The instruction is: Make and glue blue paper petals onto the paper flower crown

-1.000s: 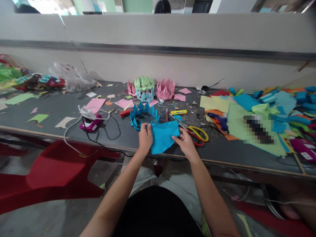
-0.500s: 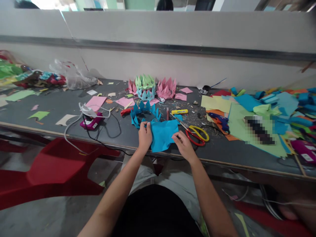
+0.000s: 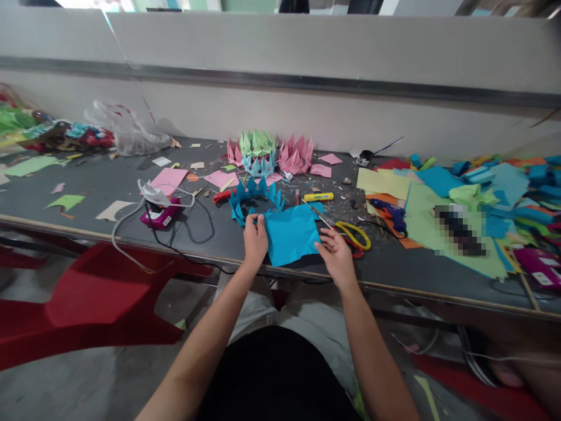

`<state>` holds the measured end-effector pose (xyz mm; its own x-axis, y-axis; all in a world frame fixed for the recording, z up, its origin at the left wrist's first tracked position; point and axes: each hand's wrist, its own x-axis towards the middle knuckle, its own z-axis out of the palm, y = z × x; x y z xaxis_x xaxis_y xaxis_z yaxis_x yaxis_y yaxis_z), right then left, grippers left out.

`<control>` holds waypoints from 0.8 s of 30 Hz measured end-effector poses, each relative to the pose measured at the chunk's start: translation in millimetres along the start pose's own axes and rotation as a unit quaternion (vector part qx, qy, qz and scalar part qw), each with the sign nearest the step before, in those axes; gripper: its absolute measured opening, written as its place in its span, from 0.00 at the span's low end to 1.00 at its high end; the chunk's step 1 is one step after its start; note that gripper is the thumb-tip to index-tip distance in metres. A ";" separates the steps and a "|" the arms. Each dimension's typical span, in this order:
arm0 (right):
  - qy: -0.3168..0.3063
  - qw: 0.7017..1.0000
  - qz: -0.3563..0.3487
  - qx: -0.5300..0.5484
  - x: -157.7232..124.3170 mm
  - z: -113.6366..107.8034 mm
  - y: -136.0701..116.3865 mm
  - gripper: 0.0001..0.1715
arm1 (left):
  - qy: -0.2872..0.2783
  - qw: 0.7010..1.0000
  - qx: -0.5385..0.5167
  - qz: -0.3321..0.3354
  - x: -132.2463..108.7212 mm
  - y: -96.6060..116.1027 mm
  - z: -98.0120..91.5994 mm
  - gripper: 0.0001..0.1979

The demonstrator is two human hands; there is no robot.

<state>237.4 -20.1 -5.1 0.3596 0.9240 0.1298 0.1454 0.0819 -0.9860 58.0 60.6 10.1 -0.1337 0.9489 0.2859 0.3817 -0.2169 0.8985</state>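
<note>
Left hand (image 3: 256,238) pinches blue sheet (image 3: 291,234) at its 9 o'clock; right hand (image 3: 336,254) half-curled at 4 o'clock, grip unclear. Blue crown (image 3: 237,209) near, 11 o'clock.

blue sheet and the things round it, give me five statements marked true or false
1. The left hand holds the blue sheet. True.
2. No hand is at the blue sheet's right edge. False: the right hand is there.
3. The yellow tube lies right of the pointed blue ring. True.
4. The scissors have one yellow handle and one red. True.
5. Those handles lie left of the blue sheet. False: they lie to its right.
</note>
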 end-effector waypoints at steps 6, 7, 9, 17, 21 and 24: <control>0.031 0.998 -0.033 -0.031 -2.5 5.4 -3.1 0.21 | -0.088 0.994 0.054 0.048 -4.6 4.0 -0.8 0.13; 0.031 0.998 -0.035 -0.035 -2.8 6.3 -3.6 0.21 | -0.106 0.990 0.066 0.061 -5.2 5.1 -0.9 0.12; 0.028 0.998 -0.037 -0.051 -3.2 7.7 -5.0 0.21 | -0.136 0.983 0.089 0.089 -6.3 7.4 -1.1 0.10; -0.039 0.983 -0.064 -0.168 -2.8 11.9 -13.9 0.19 | -0.223 0.940 0.188 0.179 -13.4 14.9 0.5 0.12; -0.053 0.981 -0.068 -0.174 1.0 9.7 -17.3 0.20 | -0.257 0.912 0.235 0.217 -13.9 14.2 1.5 0.18; -0.057 0.980 -0.057 -0.184 5.0 5.1 -19.5 0.23 | -0.283 0.892 0.256 0.245 -13.0 14.4 1.7 0.21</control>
<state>231.7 -15.1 14.2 0.2199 0.9539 0.2043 0.5082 0.0667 -0.8586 66.8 45.5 18.7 0.5902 0.7647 0.2586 0.6542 -0.6408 0.4017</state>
